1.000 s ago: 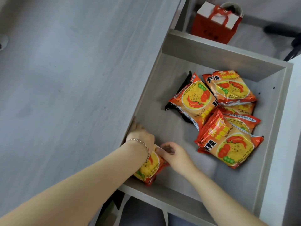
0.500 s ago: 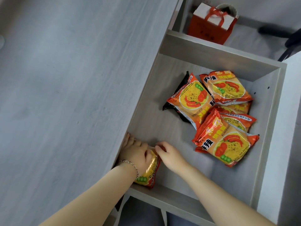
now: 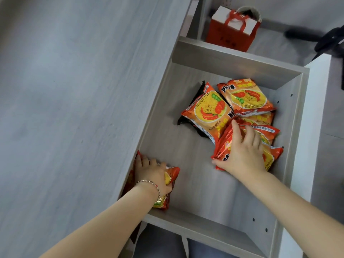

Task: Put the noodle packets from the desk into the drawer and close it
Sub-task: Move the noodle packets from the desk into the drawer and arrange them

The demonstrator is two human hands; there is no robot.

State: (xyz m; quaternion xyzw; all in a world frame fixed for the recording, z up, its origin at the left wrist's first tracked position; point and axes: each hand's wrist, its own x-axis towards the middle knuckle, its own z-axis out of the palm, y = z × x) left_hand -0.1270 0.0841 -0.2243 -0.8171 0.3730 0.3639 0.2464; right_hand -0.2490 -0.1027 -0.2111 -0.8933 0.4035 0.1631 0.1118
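Note:
The grey wooden drawer [image 3: 188,222] stands pulled out beside the desk top [image 3: 74,90]. Several orange-red noodle packets [image 3: 206,110] lie heaped at its far right, one black packet [image 3: 188,120] under them. My left hand [image 3: 150,174] presses an orange packet [image 3: 173,174] into the drawer's near-left corner, fingers closed over it. My right hand [image 3: 243,151] lies spread on the nearest packet of the heap [image 3: 273,155], thumb at its lower edge, fingers curling round its upper edge. No packets show on the desk top.
A red and white gift bag [image 3: 232,28] stands on the floor beyond the drawer. A black chair base [image 3: 320,38] sits at the top right. A white panel [image 3: 316,127] runs along the drawer's right side.
My right hand left the packet in the near-left corner and moved right onto the nearest packet of the heap. My left hand stayed pressing its packet into the corner.

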